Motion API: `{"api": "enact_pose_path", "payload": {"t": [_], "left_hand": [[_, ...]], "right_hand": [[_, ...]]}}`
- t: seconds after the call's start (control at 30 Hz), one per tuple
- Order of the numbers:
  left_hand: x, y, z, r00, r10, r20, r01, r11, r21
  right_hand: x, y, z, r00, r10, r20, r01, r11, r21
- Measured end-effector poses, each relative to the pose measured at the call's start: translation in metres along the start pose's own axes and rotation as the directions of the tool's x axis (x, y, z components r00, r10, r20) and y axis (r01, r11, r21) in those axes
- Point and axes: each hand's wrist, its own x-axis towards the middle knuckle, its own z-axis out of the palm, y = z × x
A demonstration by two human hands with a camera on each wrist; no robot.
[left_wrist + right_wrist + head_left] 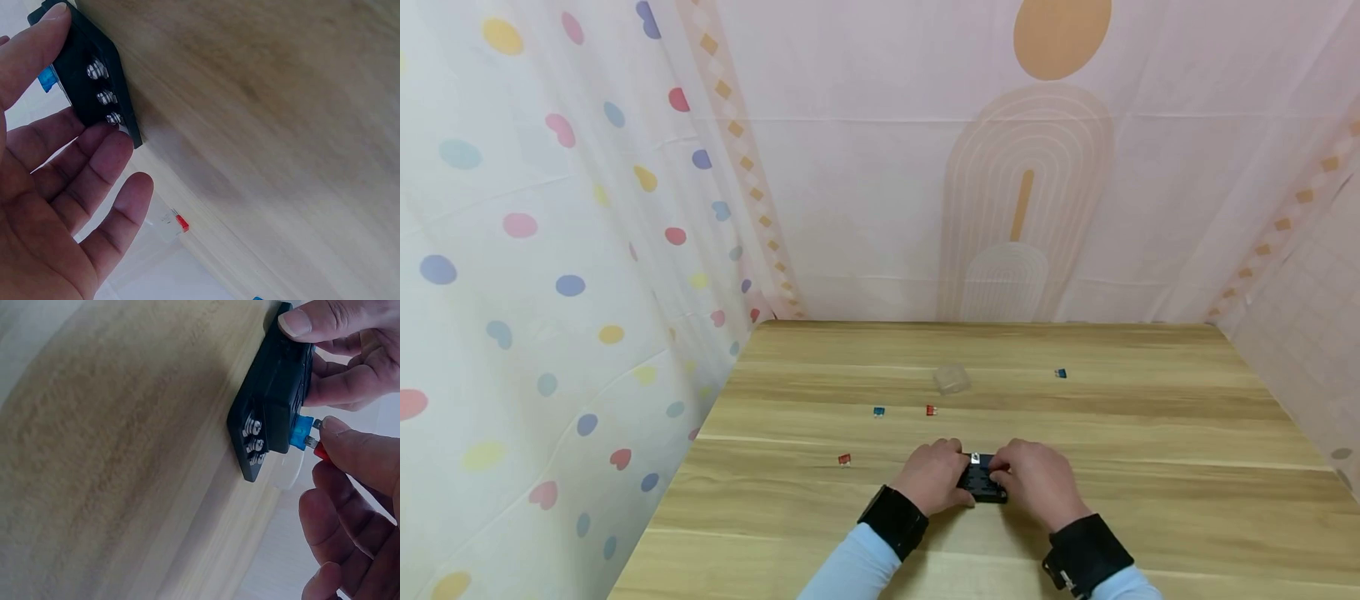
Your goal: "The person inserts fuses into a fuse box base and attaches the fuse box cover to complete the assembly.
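Note:
A black fuse block (981, 487) with metal screw terminals (254, 427) along its side sits on the wooden table. My left hand (931, 477) grips its left side, thumb and fingers on opposite edges. In the right wrist view, a blue blade fuse (301, 432) stands up from the block. My right hand (1037, 479) pinches a red blade fuse (320, 451) between thumb and index finger, mostly hidden by them. Its metal prongs point toward the block, right beside the blue fuse.
Beyond the hands lie a red fuse (931, 410), a blue fuse (878, 412) and a clear plastic cover (952, 379). Another red fuse (845, 459) lies to the left, another blue fuse (1061, 373) at the back right. Curtains hang behind the table (1150, 400).

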Motion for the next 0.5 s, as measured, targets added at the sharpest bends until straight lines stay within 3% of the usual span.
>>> {"api": "enact_pose_path", "payload": {"t": [0.5], "left_hand": [[0.0003, 0.0002, -0.0009, 1.0, 0.001, 0.0, -0.001, 1.0, -0.015]], "right_hand": [[0.002, -0.0037, 0.0081, 0.999, -0.049, 0.017, 0.049, 0.998, -0.026]]}}
